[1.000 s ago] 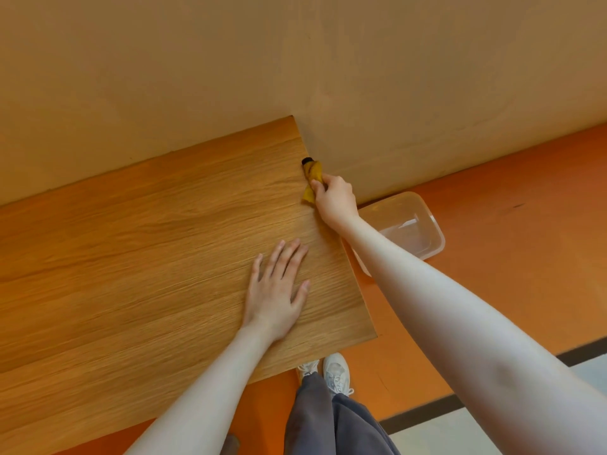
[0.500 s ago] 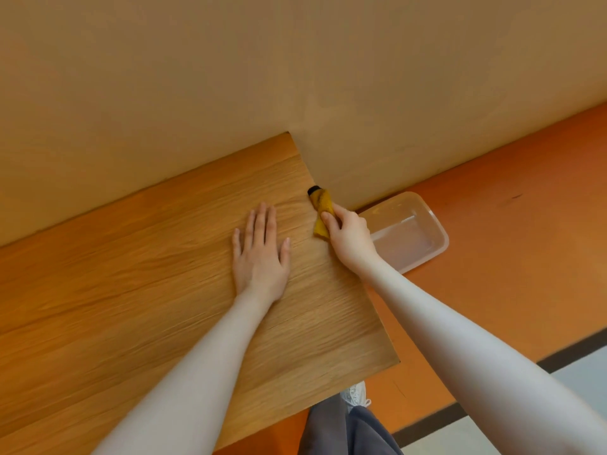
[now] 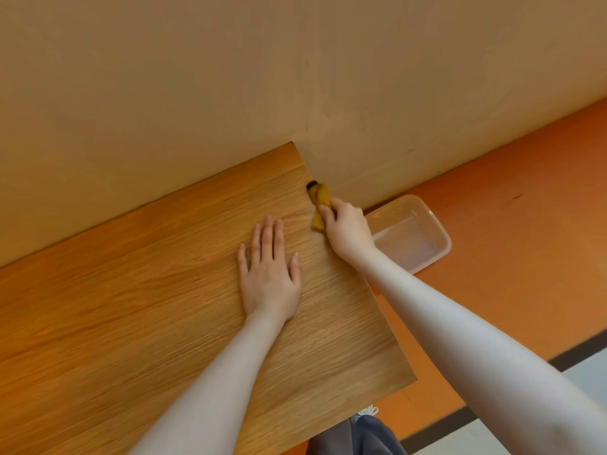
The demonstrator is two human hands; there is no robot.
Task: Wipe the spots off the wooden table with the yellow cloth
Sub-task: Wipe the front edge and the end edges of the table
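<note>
Pressing our left hand (image 3: 269,277) flat, fingers straight, on the wooden table (image 3: 131,307); our right hand (image 3: 345,229) grips the crumpled yellow cloth (image 3: 321,205) at its right edge; beyond, a clear plastic tub (image 3: 414,236) sits on the orange floor (image 3: 525,208).

Your left hand (image 3: 269,277) flat on table (image 3: 115,307); right hand (image 3: 346,229) holds cloth (image 3: 320,201) at table's right edge; container (image 3: 412,234) on floor (image 3: 525,224) right of it.
</note>
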